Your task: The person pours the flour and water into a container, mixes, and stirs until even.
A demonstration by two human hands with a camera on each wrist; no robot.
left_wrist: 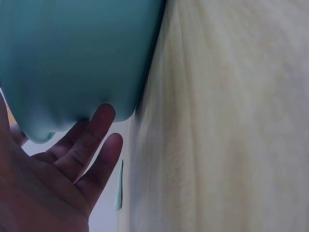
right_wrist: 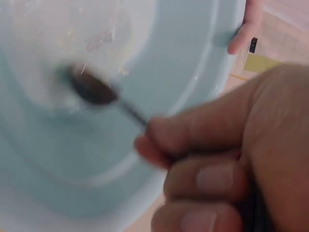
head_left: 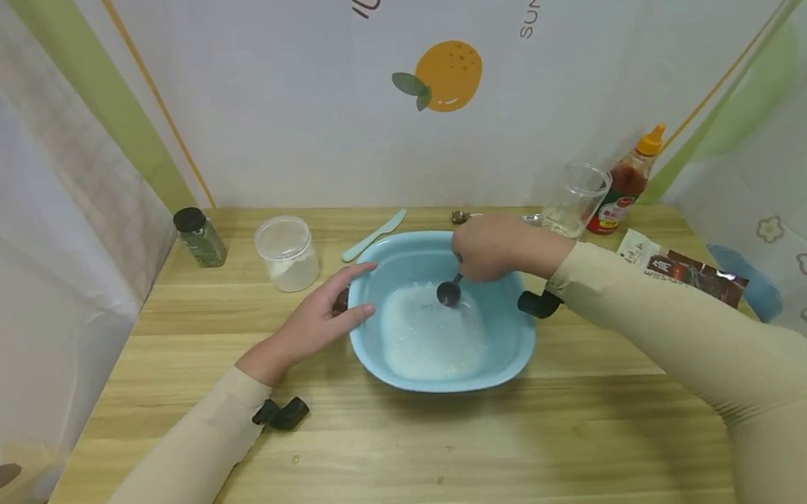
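Note:
A light blue plastic basin (head_left: 521, 347) holds a shallow whitish, cloudy liquid (head_left: 425, 338). My left hand (head_left: 321, 317) holds its left rim, with thumb and index finger over the edge. In the left wrist view, the other fingers (left_wrist: 101, 123) of this hand lie along the outer wall. My right hand (head_left: 489, 247) reaches over the far right rim and grips the handle of a small black measuring spoon (head_left: 448, 293). In the right wrist view, the spoon's blurred bowl (right_wrist: 94, 88) hangs over the liquid, and its handle runs into the curled fingers (right_wrist: 207, 181).
Behind the basin stand a dark-lidded spice jar (head_left: 201, 239), a clear jar of white powder (head_left: 288, 258) and a pale green knife (head_left: 375, 235). To the right are a glass (head_left: 576, 197) with liquid, a sauce bottle (head_left: 625, 183) and a brown packet (head_left: 697, 275). A curtain hangs behind.

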